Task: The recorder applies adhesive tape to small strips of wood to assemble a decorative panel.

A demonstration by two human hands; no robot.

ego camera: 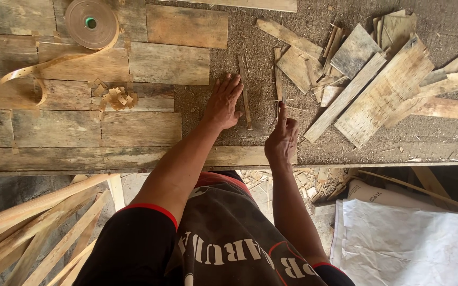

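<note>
Wooden sliver (pixel 245 95) lies mid-table (pixel 80 132); I see my left hand (pixel 222 101) flat and open beside it, right hand (pixel 281 139) pinching another thin stick (pixel 279 79).

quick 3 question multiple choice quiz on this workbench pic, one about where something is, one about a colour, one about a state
1. Where is the roll of tape?
A. far left of the bench top
B. on the white sack
C. under the right hand

2. What colour is the trim on the sleeve?
A. blue
B. red
C. yellow

3. How is the left hand placed?
A. clenched in a fist
B. gripping the tape roll
C. flat, palm down, beside a thin wood strip

Answers:
1 A: the roll lies at the bench's far left, its loose end trailing over the planks.
2 B: a red band edges the black sleeve.
3 C: the fingers lie spread on the surface next to the strip, while the right hand points a finger up.
</note>
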